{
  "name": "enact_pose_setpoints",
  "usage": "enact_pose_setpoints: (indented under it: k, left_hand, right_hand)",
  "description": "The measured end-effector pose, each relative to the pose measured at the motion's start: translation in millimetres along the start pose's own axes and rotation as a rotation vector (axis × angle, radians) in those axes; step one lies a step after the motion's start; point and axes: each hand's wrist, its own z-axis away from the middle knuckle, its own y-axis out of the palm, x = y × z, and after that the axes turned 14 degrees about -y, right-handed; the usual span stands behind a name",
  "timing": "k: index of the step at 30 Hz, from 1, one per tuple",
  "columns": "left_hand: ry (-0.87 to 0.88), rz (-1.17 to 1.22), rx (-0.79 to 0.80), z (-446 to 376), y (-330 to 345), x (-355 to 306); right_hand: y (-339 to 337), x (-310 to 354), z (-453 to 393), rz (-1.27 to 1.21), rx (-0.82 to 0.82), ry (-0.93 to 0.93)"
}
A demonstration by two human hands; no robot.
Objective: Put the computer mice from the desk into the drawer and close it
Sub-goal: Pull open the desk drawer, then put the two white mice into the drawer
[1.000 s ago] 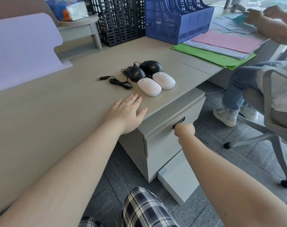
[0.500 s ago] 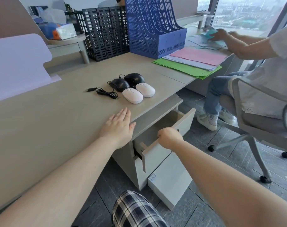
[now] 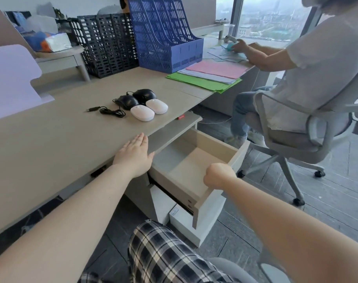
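Note:
Two white mice [image 3: 142, 112] [image 3: 157, 106] and two black mice [image 3: 127, 101] [image 3: 144, 94] lie clustered on the desk [image 3: 51, 139], a coiled black cable [image 3: 110, 111] to their left. Below the desk edge the top drawer [image 3: 194, 160] stands pulled far out, its pale inside bare. My right hand [image 3: 218, 175] is closed on the drawer's front edge. My left hand [image 3: 134, 154] lies flat, fingers together, on the desk edge just left of the drawer, well short of the mice.
A black file rack [image 3: 104, 43] and a blue one [image 3: 165, 35] stand at the back of the desk. Green and pink papers [image 3: 210, 75] lie to the right. Another person sits on a wheeled chair [image 3: 296, 135] right of the drawer. A white box [image 3: 186, 223] sits on the floor.
My right hand has pulled the drawer from shut to wide open. My left hand has stayed flat on the desk edge. The mice have not moved.

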Motion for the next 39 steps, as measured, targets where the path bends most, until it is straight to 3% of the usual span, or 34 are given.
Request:
enact_pose_setpoints:
  k: [6,11,19,24,33,39]
  left_hand:
    - [-0.004,-0.011,-0.009,7.1,1.7,-1.5]
    - [0.006,0.038,-0.011,4.5,-1.6,0.8]
    - [-0.001,0.104,-0.042,-2.3,-12.3,4.4]
    - [-0.070,0.238,-0.058,-17.6,-24.1,-1.8]
    - [-0.199,0.455,-0.068,-76.7,-31.2,-5.2]
    - [-0.188,0.464,-0.059,-125.1,-27.5,-3.9]
  right_hand:
    - [7.2,-14.6,26.1,0.053,0.103,0.058]
    - [7.7,-17.9,23.8,-0.086,0.220,0.135]
    - [2.7,-21.9,5.7,-0.140,0.192,0.201]
    - [-15.2,-9.9,-17.8,-0.058,-0.011,0.108]
    - [-99.3,54.1,-102.2,-0.317,-0.484,-0.085]
    - [-119.1,72.1,-158.4,-0.227,-0.523,-0.161]
